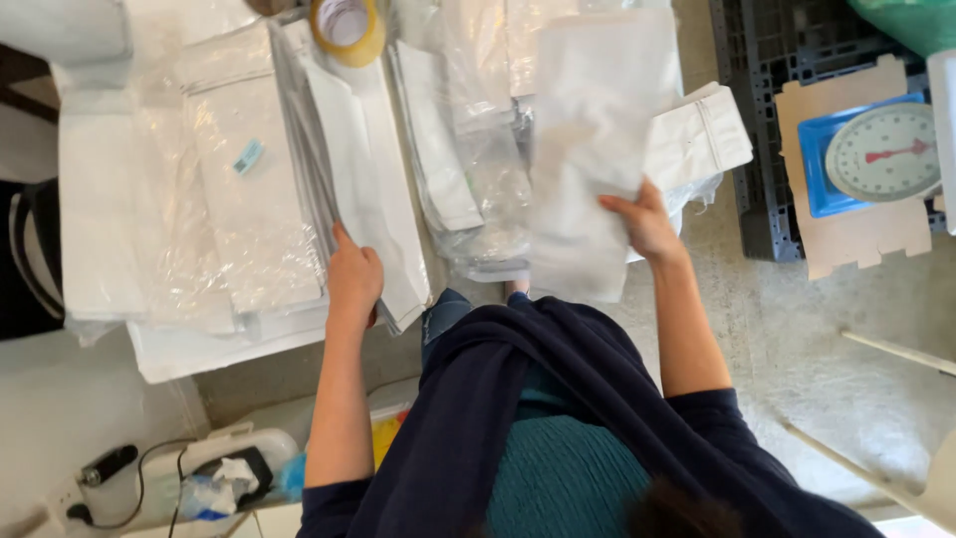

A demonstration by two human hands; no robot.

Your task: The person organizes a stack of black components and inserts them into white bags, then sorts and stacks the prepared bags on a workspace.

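The view looks straight down over the person's head and dark shawl, which cover the lower middle and hide the lap and much of the floor there. The left hand [354, 282] rests on the near edge of a stack of flat white pouches [370, 214]; only its back shows, with the fingers curled over the edge and pressed together, so whether they pinch one pouch or just lie on the stack cannot be told. The right hand [645, 223] holds up a pale bag [590, 149] by its right edge, thumb on the near face and the other fingers hidden behind it; the bag is motion-blurred and washed out, so its seams and opening are hard to make out. It hangs over a heap of clear film bags [478, 179], whose layers run together in the glare. Left of the pouches lies a wider pile of plastic-wrapped white sheets [234, 179] with a small blue sticker [248, 155] on it. A tape roll [348, 28] sits at the top edge, partly cut off. To the right a dial scale [884, 151] stands on a blue tray over cardboard [856, 234], beside a dark crate [762, 120], both cropped by the frame. At lower left a white machine [199, 478] with a black cable is half out of view.
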